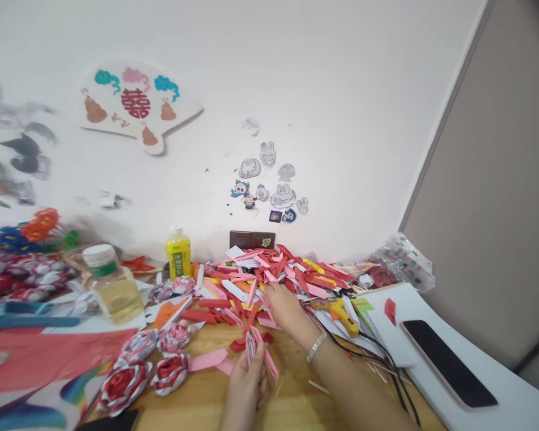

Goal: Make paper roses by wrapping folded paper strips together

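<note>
Folded pink and white paper pieces (251,344) are pinched in my left hand (248,380), low in the middle of the head view. My right hand (284,302) reaches forward into a heap of folded paper strips (269,272) in red, pink, white and yellow; its fingertips touch the heap, and whether they grip a strip is hidden. A red folded piece (238,344) lies just behind my left hand. Pink strips (209,360) rest on the wooden table (197,407) to its left, beside several red, pink and white paper roses (173,372).
A yellow glue gun (341,316) with black cables (388,359) lies right of my right forearm. A phone (449,362) rests on white sheets (397,299) at the right. Two bottles, one clear (112,287) and one yellow (178,252), stand at the left, near blue scissors-like tool (31,317).
</note>
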`<state>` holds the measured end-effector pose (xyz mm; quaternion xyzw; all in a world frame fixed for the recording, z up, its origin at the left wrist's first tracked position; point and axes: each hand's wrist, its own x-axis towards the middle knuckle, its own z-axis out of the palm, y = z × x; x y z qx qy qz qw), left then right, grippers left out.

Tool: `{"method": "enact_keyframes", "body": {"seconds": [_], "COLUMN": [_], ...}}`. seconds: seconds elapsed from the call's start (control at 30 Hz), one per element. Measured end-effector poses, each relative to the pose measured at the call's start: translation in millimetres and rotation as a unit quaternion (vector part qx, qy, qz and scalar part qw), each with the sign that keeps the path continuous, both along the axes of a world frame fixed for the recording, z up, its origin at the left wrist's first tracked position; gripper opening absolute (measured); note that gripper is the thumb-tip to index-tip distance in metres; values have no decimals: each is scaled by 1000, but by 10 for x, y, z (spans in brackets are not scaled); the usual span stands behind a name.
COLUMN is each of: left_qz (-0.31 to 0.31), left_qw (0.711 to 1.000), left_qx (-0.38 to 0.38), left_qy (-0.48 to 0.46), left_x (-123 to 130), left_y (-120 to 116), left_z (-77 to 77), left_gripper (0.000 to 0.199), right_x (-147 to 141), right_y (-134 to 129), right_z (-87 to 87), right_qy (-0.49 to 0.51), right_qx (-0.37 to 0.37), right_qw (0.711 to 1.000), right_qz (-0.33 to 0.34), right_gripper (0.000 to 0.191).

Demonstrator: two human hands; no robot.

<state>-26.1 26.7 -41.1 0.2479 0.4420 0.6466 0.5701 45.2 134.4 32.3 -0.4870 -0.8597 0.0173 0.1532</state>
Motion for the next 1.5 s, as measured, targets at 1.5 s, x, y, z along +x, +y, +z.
{"method": "enact_keyframes", "body": {"seconds": [1.5], "left_qz": [5], "left_qw": [999], "left_qx": [31], "left_qy": [-22], "left_x": [22], "left_y": [-21], "left_z": [-51], "left_gripper": [57], "right_x": [248], "right_y": [-871], "right_z": [-163], "right_qy": [200], "right_qx": [-118], "right_qw": [970], "right_qz": [75], "right_gripper": [16]}}
